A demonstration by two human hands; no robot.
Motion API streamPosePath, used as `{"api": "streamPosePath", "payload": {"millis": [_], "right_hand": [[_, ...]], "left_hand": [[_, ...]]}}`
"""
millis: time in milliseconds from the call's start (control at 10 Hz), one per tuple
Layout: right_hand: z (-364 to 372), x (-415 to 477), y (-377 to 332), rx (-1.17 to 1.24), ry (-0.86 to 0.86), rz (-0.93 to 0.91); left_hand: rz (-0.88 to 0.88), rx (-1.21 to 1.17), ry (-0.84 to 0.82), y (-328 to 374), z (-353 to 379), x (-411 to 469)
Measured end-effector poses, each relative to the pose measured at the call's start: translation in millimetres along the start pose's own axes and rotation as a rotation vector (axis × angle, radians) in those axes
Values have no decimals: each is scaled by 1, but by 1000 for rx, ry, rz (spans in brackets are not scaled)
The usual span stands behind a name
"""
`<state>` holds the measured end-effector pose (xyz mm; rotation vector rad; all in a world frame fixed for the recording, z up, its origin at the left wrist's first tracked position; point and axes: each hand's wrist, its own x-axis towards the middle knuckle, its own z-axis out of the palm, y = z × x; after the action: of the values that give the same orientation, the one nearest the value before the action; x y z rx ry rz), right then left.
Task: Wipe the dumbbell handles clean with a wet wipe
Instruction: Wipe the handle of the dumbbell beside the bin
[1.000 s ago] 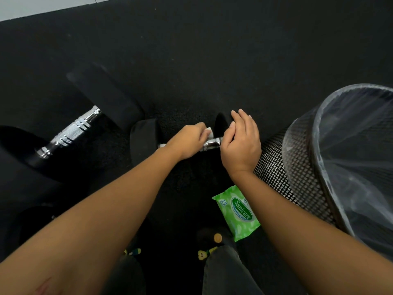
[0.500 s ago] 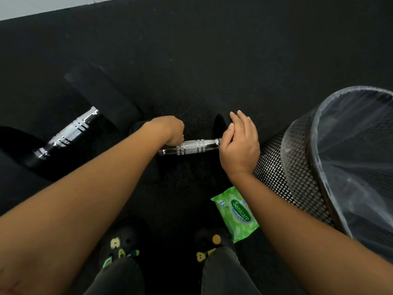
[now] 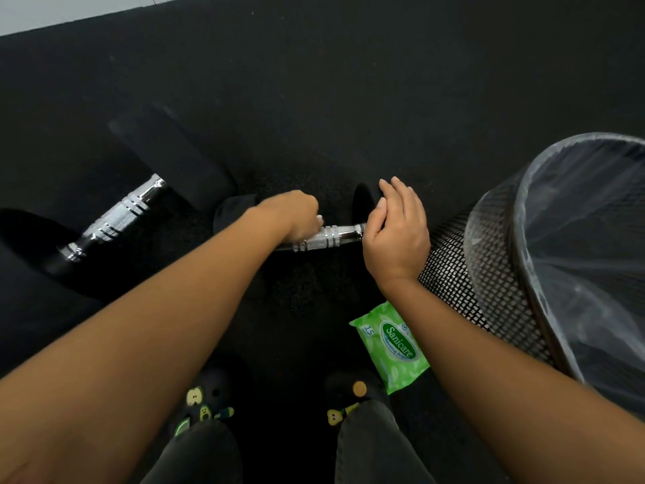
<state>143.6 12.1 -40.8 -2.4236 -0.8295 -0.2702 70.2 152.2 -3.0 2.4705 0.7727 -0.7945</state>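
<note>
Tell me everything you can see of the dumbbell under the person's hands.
The dumbbell lies flat on the black floor, crosswise before the person. Its handle looks like shiny metal, knurled, with smooth rings; both heads are black. The left hand grips the handle's left part with a white wipe, barely showing. The right hand rests, fingers straight, on the right head.

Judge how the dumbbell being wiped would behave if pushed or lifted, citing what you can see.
The dumbbell is probably heavy for its size: a chrome handle between thick black heads. It may roll when pushed; the right hand rests against its right head, seemingly steadying it. The knurled handle section should grip well, the polished ends less so.
</note>
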Motion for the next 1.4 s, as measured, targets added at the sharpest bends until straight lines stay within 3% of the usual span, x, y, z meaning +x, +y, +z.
{"api": "streamPosePath", "payload": {"millis": [200, 500, 600, 800, 900, 1100, 1300, 1400], "right_hand": [[1, 0, 0, -4, 16, -6], [0, 0, -2, -7, 8, 5], [0, 0, -1, -2, 3, 12], [-1, 1, -2, 6, -19, 18], [-2, 1, -3, 13, -28, 26], [-2, 1, -5, 23, -36, 37], [-5, 2, -4, 46, -71, 41], [-9, 2, -6, 47, -116, 61]], "left_hand": [[-51, 255, -54, -10, -6, -9], [-88, 69, -9, -2, 4, -6], [-56, 159, 67, 2, 11, -14], [30, 564, 114, -1, 11, -28], [35, 573, 150, 0, 20, -32], [-14, 420, 262, 3, 33, -28], [79, 298, 264, -2, 17, -41], [110, 35, 222, -14, -5, -60]]}}
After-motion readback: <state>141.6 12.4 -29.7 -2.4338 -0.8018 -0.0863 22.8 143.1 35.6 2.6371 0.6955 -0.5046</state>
